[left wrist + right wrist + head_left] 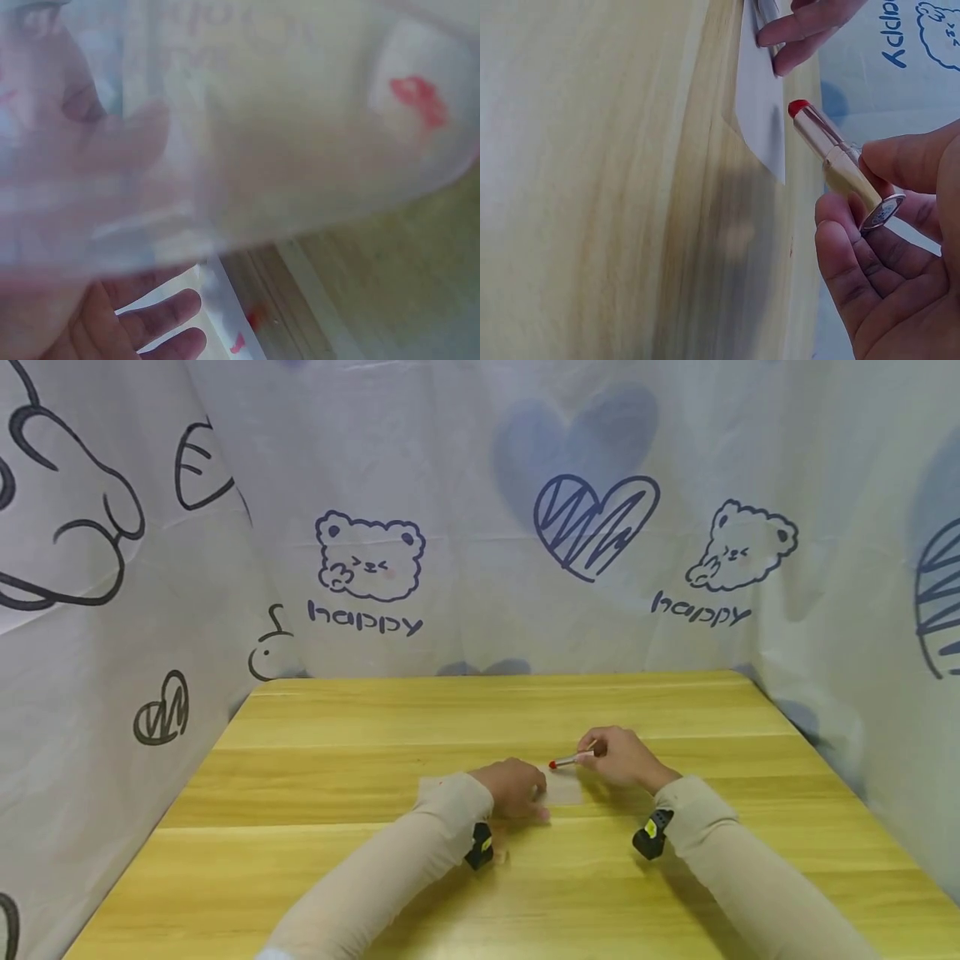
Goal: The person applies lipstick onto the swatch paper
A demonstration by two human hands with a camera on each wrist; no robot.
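Observation:
Between the thumb and fingers of my right hand (900,262) is a lipstick (840,161) in a shiny gold tube, its red tip bare. In the head view the lipstick (564,762) points left, just above a thin white paper (564,787) on the table. My left hand (513,787) rests over this paper; its extended fingers (799,28) touch it in the right wrist view. A narrow shiny thing beside those fingers is too cut off to identify. The left wrist view shows red smears on white, behind and below a blurred translucent layer (315,157).
A wood-grain table (337,718) lies under both hands. Pale cloth (465,460) with drawn bears, hearts and "happy" lettering hangs behind it and along both sides. Each wrist carries a small black camera (652,835).

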